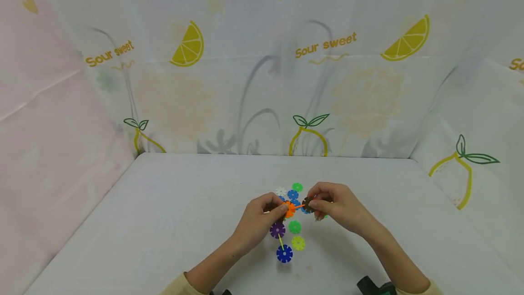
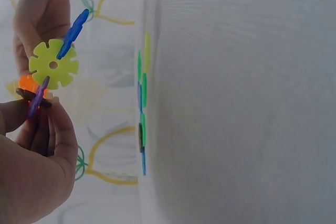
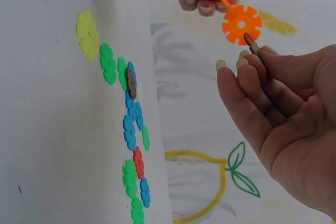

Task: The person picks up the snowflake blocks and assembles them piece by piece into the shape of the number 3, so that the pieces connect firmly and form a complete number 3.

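Observation:
My left hand (image 1: 255, 220) pinches a chain of slotted plastic snowflake discs between thumb and fingers. Below those fingers hang a purple disc (image 1: 277, 230), a yellow-green disc (image 2: 41, 62) joined to it, and a dark blue disc (image 1: 284, 254) at the end. An orange disc (image 1: 289, 210) shows at the left fingertips, with a second orange disc (image 3: 244, 19) reaching toward my right hand (image 1: 341, 206). That hand pinches a brown disc (image 3: 252, 44) whose edge meets the second orange disc's rim. How deep their slots sit is hard to tell.
Loose discs lie on the white table (image 1: 184, 222) under and behind the hands: green (image 1: 294, 227), yellow-green (image 1: 298, 243), white (image 1: 281, 191), several blue, and a red one (image 3: 138, 162). A printed curtain (image 1: 245, 81) rises behind the table. A black object (image 1: 374, 287) is at the front edge.

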A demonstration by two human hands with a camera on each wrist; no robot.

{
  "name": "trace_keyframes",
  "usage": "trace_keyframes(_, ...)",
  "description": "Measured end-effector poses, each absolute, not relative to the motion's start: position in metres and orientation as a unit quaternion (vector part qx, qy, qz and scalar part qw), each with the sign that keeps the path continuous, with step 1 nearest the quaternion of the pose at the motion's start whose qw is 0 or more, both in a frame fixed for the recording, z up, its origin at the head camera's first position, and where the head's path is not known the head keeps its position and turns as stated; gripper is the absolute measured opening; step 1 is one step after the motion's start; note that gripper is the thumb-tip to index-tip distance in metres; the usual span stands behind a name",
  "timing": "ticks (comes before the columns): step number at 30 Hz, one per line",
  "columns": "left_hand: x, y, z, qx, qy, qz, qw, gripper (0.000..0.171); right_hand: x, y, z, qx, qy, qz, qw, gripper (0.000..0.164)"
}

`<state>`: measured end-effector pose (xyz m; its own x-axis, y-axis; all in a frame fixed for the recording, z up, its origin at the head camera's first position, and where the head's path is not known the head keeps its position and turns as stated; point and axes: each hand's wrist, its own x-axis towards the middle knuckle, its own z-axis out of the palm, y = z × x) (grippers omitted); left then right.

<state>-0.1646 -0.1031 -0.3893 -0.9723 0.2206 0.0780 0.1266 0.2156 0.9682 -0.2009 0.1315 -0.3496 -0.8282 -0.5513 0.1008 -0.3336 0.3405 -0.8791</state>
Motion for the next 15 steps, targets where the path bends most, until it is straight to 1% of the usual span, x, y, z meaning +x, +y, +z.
trace_keyframes(5, -0.1646, -0.1025, -0.3892, 0.113, 0.787, 0.605, 0.03, 0.018, -0.2002, 0.1281, -0.3524, -0.277, 0.819, -0.496, 0.079, 0.008)
trace_keyframes(15, -0.1618, -0.1022, -0.3879, 0.115, 0.798, 0.592, 0.005, 0.014, -0.1958, 0.122, -0.3535, -0.281, 0.817, -0.499, 0.062, 0.009)
